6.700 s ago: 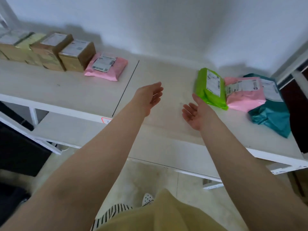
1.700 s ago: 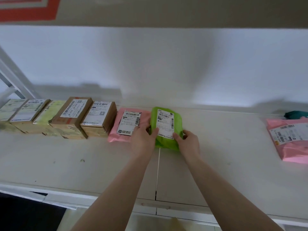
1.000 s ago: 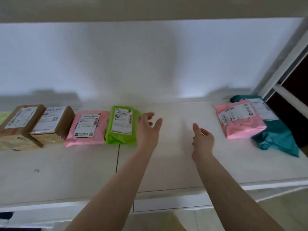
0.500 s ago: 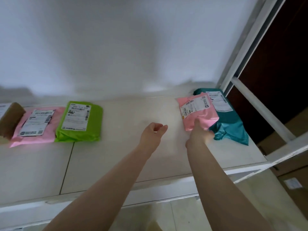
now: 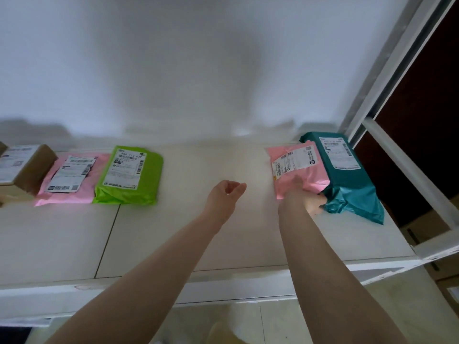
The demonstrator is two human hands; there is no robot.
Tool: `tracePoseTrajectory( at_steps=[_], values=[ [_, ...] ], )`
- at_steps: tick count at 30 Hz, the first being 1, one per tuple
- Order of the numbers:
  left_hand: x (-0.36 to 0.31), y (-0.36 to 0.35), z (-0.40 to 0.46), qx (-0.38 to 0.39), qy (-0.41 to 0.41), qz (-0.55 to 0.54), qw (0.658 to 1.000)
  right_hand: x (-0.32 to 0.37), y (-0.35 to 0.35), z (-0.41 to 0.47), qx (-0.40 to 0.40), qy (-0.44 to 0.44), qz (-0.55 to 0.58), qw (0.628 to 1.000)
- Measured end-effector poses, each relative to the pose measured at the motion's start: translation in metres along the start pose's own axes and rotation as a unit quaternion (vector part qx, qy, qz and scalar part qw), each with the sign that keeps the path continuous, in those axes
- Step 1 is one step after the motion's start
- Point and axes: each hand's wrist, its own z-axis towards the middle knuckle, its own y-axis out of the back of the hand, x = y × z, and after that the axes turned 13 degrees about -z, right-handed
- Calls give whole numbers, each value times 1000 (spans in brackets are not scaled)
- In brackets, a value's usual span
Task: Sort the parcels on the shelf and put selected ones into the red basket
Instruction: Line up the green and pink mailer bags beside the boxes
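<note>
Head view: pink poly mailer (image 5: pixel 298 170), overlapping the teal poly mailer (image 5: pixel 347 175), is gripped at its near edge by the right hand (image 5: pixel 301 201), likely for lifting. Left hand (image 5: pixel 224 194) is held loosely curled, empty. Red basket unseen.

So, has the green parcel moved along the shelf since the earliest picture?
Yes. The green parcel now lies on the left, touching the left pink parcel; earlier it leaned against the other pink parcel by the teal one.

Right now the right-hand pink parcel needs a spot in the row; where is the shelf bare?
Bare between the green parcel and the pink parcel that the right hand grips, and along the front edge. Crowded left of green; the teal parcel fills the right end.
</note>
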Motion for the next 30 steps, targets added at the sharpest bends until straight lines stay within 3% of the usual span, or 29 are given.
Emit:
tracePoseTrajectory(
  at_steps=[4,7,10,14,21,25,30],
  values=[
    [-6,0,-4,-6,17,-39,999,-21,7,-35,113,62,68,989],
    [-11,-1,-8,-4,37,-93,995,-34,7,-66,206,59,138,967],
    [-16,4,-13,0,36,-178,983,-40,11,-97,313,37,138,939],
    [-16,25,-16,-35,-12,-232,972,-45,9,-127,396,21,116,910],
    [-36,92,-17,-93,-75,-136,983,-35,3,-139,410,45,45,910],
    [-53,146,-24,-22,-79,-39,996,-13,3,-136,419,110,20,901],
    [-80,193,-38,90,-65,75,991,4,-1,-139,477,192,-28,857]
  ],
)
